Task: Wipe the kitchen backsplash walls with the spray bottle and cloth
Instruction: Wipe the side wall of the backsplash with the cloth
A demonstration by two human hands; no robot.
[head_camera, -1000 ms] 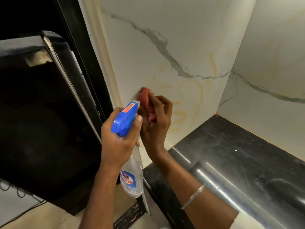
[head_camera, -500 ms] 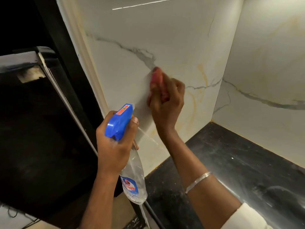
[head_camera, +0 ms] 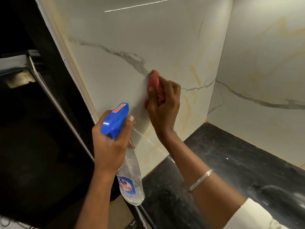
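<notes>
Head view: your right hand (head_camera: 162,104) clenches the red cloth (head_camera: 154,83) against the left backsplash wall (head_camera: 132,47) mid-height, left hand (head_camera: 109,142) grips the spray bottle (head_camera: 130,177); wiping looks underway, adjoining wall (head_camera: 264,71) seemingly still pending.

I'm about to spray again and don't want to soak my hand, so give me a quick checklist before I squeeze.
1. Left hand grips the bottle: ok.
2. Bottle head points at the wall: ok.
3. Liquid left in the bottle: cannot tell, the body is clear.
4. Right hand holds the cloth against the wall: ok.
5. Right hand out of the likely spray path: not ok, it sits on the wall just ahead of the bottle head.
6. Finger on the trigger: cannot tell, the head hides it.
</notes>
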